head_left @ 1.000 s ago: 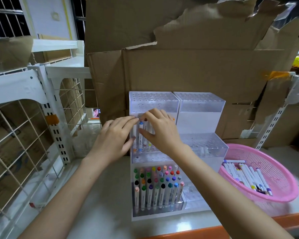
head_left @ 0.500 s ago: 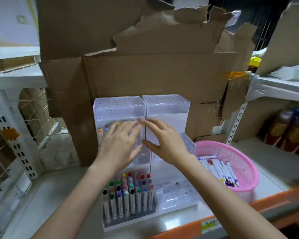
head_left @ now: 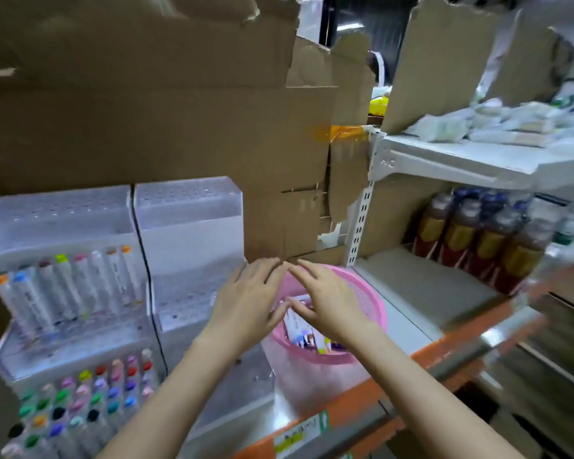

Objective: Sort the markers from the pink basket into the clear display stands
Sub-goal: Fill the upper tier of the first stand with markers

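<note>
The pink basket (head_left: 371, 303) sits on the shelf to the right of two clear stepped display stands. Several white markers (head_left: 304, 332) lie inside it, partly hidden by my hands. My left hand (head_left: 249, 303) and my right hand (head_left: 325, 299) hover side by side over the basket, fingers straight, holding nothing. The left display stand (head_left: 57, 223) carries a row of markers (head_left: 63, 286) on its middle step and several coloured-cap markers (head_left: 87, 399) on its lowest step. No markers show in the right display stand (head_left: 193, 226).
Torn cardboard (head_left: 179, 127) stands behind the stands. An orange shelf edge (head_left: 362, 405) runs along the front. To the right, a white shelf (head_left: 461, 160) holds packets above a row of bottles (head_left: 484, 240).
Both hands have left the left stand's middle step and moved right, over the pink basket. The view has swung to the right.
</note>
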Available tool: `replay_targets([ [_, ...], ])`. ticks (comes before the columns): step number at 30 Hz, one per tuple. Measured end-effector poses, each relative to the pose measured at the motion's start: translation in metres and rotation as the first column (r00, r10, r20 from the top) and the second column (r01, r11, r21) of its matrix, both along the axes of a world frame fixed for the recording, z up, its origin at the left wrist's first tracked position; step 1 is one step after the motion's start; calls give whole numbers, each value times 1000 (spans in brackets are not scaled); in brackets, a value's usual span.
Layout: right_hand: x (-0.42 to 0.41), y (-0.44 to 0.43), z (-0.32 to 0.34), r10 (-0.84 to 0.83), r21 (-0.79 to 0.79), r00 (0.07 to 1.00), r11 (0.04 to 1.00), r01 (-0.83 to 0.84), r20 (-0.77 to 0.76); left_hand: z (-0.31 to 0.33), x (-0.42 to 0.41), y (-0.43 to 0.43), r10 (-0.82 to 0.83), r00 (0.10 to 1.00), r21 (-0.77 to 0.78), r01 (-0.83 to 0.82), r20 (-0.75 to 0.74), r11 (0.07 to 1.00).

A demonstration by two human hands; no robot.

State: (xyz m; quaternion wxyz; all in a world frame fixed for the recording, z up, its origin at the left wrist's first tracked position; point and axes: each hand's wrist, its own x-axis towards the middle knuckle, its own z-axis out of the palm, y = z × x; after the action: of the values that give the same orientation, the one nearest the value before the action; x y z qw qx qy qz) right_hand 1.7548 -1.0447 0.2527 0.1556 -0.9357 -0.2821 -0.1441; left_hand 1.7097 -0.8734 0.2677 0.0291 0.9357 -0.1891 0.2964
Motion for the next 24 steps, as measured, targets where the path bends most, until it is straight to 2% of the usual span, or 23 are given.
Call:
replay_targets([
  [4,16,-39,-22,-37,2,989,999,38,-140,-23,22,-37,-50,999,8,51,-14,999],
  [8,35,-65,-45,-102,-110,962,991,76,-254,-49,43,-62,9,982,65,3,-190,998],
  [11,48,-75,-57,-130,-143,936,986,86,-328,-62,55,-74,154,884,84,-130,-442,988],
  [14,60,-73,-63,-133,-120,916,988,94,-377,-76,65,-83,281,767,130,-253,-577,959],
  [19,70,-54,-64,-3,-80,889,996,-38,-458,-88,77,-86,366,669,103,-399,-647,911],
  [24,75,-48,-73,-6,-36,876,999,-13,-483,-97,79,-83,319,699,-78,-472,-641,878],
])
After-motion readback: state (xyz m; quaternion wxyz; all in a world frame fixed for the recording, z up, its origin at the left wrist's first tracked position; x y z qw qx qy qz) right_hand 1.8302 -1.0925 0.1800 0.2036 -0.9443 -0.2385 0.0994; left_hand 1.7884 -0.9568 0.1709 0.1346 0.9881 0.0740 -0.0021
